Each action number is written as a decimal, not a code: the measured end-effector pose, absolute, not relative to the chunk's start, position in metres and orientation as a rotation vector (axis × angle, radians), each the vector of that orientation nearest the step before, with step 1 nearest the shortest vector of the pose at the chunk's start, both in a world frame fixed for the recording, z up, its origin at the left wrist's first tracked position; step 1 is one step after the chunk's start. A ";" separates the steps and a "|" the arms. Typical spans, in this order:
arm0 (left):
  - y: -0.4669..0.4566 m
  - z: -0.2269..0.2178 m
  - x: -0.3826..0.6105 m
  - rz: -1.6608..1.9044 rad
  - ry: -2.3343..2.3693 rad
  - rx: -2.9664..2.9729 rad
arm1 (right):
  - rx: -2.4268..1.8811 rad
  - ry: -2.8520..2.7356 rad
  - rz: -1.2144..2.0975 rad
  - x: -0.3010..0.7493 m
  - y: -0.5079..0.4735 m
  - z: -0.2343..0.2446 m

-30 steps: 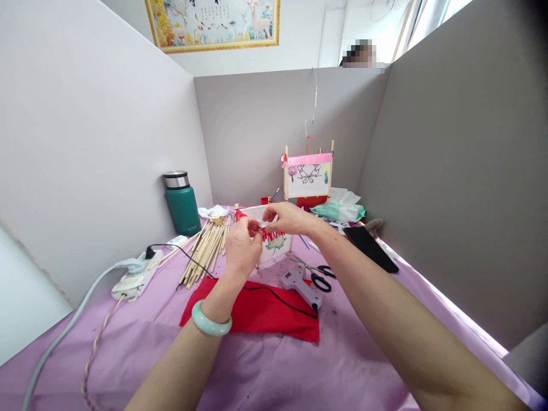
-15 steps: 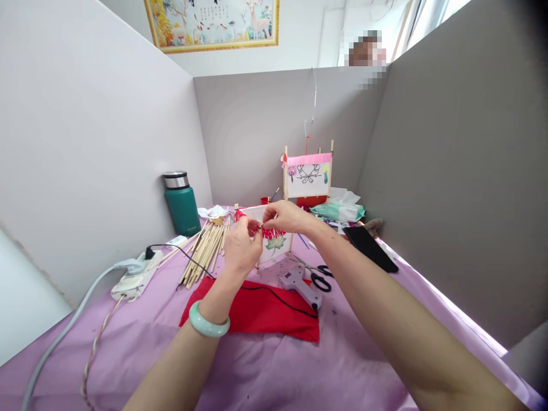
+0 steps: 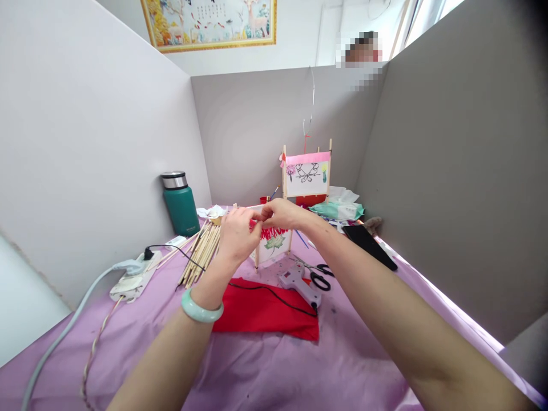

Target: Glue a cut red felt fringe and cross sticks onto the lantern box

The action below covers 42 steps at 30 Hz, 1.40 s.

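The left hand (image 3: 235, 233) pinches a bit of red trim (image 3: 252, 225) between thumb and fingers, while the right hand (image 3: 285, 214) meets it at 3 o'clock with fingertips drawn together; what the right grips, I cannot tell. The stick-framed lantern (image 3: 274, 244), its white panel bearing a green leaf below a red fringe, stands upright just under and behind both hands. Clocked from the hands, loose sticks (image 3: 203, 254) lie at 8, the red cloth (image 3: 265, 314) at 6, the glue gun (image 3: 299, 283) at 5, partly over that cloth, and a second lantern (image 3: 306, 178) at 1.
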<state>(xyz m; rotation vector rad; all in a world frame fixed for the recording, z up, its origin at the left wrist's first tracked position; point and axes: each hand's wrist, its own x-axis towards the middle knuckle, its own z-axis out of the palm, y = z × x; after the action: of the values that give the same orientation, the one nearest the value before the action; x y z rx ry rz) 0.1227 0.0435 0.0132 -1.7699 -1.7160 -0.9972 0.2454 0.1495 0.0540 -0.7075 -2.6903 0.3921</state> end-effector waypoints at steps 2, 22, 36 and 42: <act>0.044 0.022 0.124 -0.868 -1.777 -1.766 | -0.688 -2.698 0.387 0.245 0.149 0.054; 0.058 0.040 0.128 -0.925 -2.304 -1.834 | -0.620 -2.600 0.333 0.245 0.151 0.047; 0.054 0.033 0.130 -1.058 -2.196 -1.852 | -0.547 -2.269 0.938 0.267 0.151 0.052; 0.052 0.030 0.128 -1.135 -2.153 -1.862 | -0.711 -2.187 0.636 0.272 0.130 0.046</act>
<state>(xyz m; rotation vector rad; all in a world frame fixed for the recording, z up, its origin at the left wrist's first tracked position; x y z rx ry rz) 0.1283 0.0517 0.0299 -1.8622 -2.1531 -1.1349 0.2718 0.1303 0.0456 -0.7110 -2.1867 0.6357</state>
